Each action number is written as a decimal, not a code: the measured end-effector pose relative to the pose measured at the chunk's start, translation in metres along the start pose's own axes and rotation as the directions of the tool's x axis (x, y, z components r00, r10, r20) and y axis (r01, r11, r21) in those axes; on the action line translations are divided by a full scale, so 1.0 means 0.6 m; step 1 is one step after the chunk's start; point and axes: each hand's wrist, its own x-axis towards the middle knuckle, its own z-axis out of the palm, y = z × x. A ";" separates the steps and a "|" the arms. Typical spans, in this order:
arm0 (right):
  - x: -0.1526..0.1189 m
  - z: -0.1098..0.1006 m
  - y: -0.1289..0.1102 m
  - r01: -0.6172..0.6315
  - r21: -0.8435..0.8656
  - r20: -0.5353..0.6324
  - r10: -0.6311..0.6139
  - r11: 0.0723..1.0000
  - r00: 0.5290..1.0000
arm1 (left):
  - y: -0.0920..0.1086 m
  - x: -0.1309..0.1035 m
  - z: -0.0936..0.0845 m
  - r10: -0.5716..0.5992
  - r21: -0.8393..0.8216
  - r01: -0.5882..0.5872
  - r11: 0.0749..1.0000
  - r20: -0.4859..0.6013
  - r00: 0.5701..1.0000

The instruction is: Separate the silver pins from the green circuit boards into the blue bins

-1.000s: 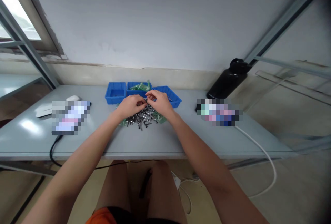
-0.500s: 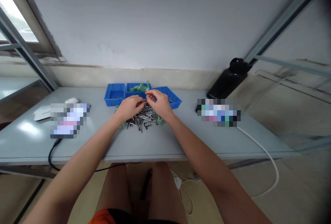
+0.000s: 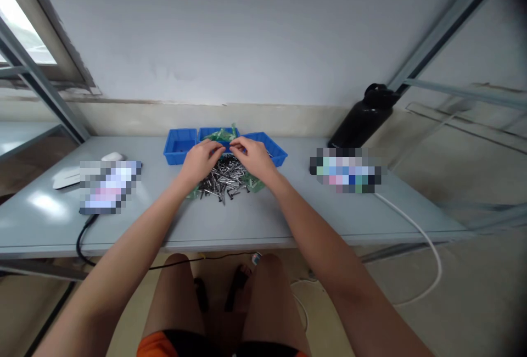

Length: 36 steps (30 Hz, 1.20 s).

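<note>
Over the far side of a pile of loose metal screws [image 3: 225, 179], my left hand [image 3: 202, 157] and my right hand [image 3: 254, 155] face each other with their fingertips a small gap apart. On each, thumb and fingers are pinched together. Anything between them is too small to make out. Just beyond the hands stand a left blue bin [image 3: 176, 158], a middle blue bin [image 3: 206, 130] with green plastic [image 3: 222, 134] in it, and a right blue bin [image 3: 280, 155] holding a few thin metal pieces. More green plastic lies at the pile's edges.
A phone [image 3: 111, 189] on a black cable and a white case [image 3: 112, 157] lie to the left. On the right are another device [image 3: 346, 173] with a white cable and a black bottle [image 3: 362, 118]. The wall rises behind the desk [image 3: 247, 219].
My fingertips have drawn slightly apart and sit a little farther back, nearer the middle bin. The camera view has shifted a bit, and my legs have moved under the desk.
</note>
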 end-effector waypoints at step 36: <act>-0.001 0.001 0.007 -0.021 0.007 0.081 0.021 1.000 0.997 | 0.000 0.003 -0.003 0.013 -0.127 -0.011 0.992 0.015 1.000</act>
